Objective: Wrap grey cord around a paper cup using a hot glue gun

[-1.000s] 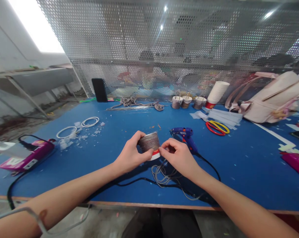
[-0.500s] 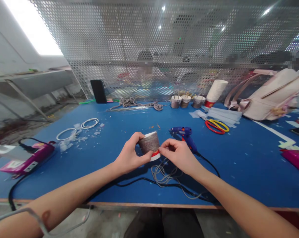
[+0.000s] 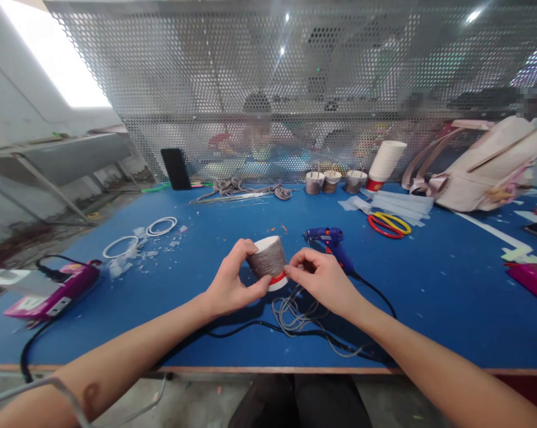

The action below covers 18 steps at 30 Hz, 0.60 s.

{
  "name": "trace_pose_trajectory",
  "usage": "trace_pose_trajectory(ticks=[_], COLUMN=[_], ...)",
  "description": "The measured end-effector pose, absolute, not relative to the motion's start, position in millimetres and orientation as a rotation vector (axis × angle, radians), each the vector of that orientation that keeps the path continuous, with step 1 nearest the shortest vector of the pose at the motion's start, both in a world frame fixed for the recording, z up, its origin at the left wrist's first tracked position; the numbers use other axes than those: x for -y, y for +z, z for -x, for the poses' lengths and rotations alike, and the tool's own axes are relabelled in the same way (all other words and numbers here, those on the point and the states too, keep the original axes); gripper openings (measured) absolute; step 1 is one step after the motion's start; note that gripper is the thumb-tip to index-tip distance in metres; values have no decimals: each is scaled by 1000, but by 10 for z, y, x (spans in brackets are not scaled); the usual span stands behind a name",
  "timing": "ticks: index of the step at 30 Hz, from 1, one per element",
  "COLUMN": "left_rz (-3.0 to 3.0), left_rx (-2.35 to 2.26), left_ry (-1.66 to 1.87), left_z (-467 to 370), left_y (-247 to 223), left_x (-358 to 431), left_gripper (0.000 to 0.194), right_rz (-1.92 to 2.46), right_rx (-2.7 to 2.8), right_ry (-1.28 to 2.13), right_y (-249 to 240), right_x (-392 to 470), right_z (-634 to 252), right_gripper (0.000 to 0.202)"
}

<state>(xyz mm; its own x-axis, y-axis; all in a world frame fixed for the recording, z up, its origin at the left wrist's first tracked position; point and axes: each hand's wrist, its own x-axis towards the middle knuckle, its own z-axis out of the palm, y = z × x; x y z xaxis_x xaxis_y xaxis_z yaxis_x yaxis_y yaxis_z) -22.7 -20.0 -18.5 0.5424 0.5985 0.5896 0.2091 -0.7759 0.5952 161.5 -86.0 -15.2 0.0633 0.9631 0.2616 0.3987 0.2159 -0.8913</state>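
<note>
Head view: both hands grip a cord-wrapped paper cup point(image 3: 268, 260) above the blue table point(image 3: 429, 297), left hand point(image 3: 230, 282) curled around its side, right hand point(image 3: 322, 279) pinching near its red rim. A blue glue gun point(image 3: 333, 241) lies just behind, loose cord point(image 3: 293, 312) beneath, perforated screen point(image 3: 250, 89) beyond.

Head cam, down-fwd, near hands point(image 3: 277, 282)

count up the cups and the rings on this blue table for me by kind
Cord-wrapped cup held by left hand and right hand: 1
Wrapped cups at the back: 3
White cup stack: 1
White rings: 2
Red ring: 1
Yellow ring: 1
Total: 9
</note>
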Motion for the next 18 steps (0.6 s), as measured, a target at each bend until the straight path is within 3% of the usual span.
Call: trace_pose_trajectory(ticks=[11, 18], left_rz=[-2150, -2029], left_rx=[-627, -668], left_ry=[1079, 1082], left_z=[272, 287], left_y=[-193, -220], left_x=[168, 166], left_gripper=[13, 18], right_rz=[1314, 1311], right_rx=[1521, 1475], right_ry=[772, 876], right_y=[-125, -130], right_x=[851, 833], right_z=[-1621, -1639], right_gripper=[15, 19])
